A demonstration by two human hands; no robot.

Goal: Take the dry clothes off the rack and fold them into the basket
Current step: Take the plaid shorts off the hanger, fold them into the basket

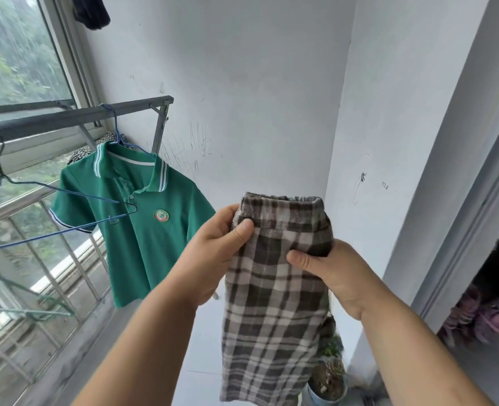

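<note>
Holds plaid garment (pixel 274 303) mid-air, waistband up, hanging free, probably to square edges for folding. Pinches cloth with left hand (pixel 216 244) at left edge, right hand (pixel 333 273) at right side, thumbs in front. Green polo (pixel 143 235) on rack (pixel 75 117) yet to take. No basket visible.

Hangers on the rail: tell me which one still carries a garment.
The blue hanger nearest the wall, under the green polo shirt; the other hangers hang bare.

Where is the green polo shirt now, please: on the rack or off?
On the rack: the green polo shirt hangs from a blue hanger hooked over the rack bar.
</note>
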